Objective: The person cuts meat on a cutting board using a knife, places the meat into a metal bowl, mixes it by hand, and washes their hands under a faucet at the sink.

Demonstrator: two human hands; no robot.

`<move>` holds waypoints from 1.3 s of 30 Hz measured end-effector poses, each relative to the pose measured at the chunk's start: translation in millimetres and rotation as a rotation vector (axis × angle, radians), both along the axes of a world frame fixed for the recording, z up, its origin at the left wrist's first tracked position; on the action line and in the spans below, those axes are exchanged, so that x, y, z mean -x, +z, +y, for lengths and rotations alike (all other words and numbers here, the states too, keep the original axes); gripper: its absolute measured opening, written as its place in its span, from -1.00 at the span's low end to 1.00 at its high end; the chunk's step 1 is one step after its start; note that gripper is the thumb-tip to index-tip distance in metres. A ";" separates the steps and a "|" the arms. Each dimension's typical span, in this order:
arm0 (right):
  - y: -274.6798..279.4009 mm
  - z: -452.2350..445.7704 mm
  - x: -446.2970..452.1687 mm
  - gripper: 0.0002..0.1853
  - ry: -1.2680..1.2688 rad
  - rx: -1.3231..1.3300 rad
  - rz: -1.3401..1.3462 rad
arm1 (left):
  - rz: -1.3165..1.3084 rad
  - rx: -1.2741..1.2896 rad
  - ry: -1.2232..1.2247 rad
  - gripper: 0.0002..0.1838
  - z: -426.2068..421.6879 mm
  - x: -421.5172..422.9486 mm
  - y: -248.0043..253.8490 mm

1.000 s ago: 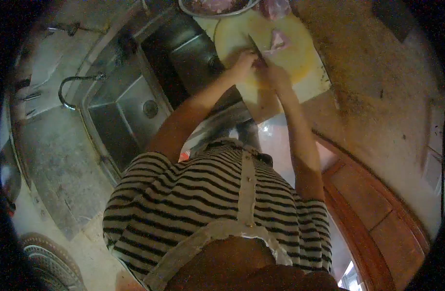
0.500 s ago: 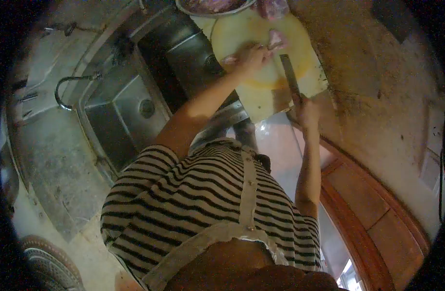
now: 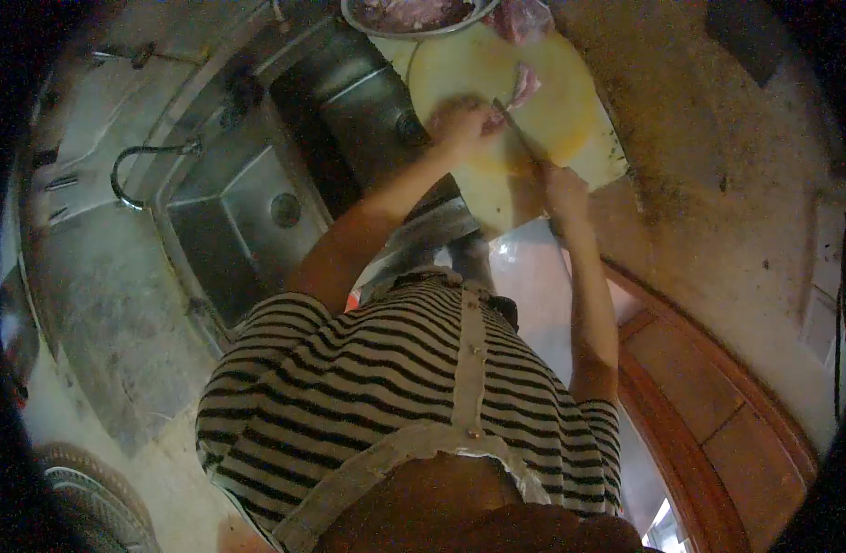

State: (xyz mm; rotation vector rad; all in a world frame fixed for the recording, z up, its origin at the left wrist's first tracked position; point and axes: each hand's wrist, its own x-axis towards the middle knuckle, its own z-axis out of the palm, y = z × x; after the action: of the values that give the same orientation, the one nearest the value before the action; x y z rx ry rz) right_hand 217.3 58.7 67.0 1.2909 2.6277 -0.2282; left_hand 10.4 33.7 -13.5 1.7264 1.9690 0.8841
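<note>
My right hand is closed round the handle of a knife, its blade pointing up and to the left over the round yellowish cutting board. The knife tip is beside the fingers of my left hand, which are closed on a small piece of meat at the board's left side. Another pale pink piece of meat lies just up and right of the blade tip; whether the two pieces are joined, I cannot tell.
A metal bowl of meat and a plastic bag of meat are beyond the board. To the left is a double steel sink with a curved faucet. A woven basket stands at the lower left.
The knife has swung from the board's right side back to my left hand, its blade now slanting left. My left hand has shifted slightly left and down.
</note>
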 end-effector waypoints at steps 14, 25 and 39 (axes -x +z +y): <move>19.5 36.6 74.1 -0.64 -0.067 0.315 0.268 | -0.127 -0.068 0.073 -0.85 5.0 -10.7 -10.9; -28.8 16.3 14.8 -0.65 -0.125 0.216 -0.012 | -0.224 0.232 0.155 -0.78 -6.1 49.5 27.5; 5.5 -27.3 -69.2 -0.57 -0.338 -0.017 0.308 | 0.282 0.219 -0.051 -0.75 84.9 -16.5 4.5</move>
State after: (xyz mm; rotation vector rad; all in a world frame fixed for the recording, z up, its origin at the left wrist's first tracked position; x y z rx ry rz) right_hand 286.5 31.4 72.5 1.8347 2.6339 -0.4931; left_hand 26.8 118.5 -9.1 1.8411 2.0939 0.4051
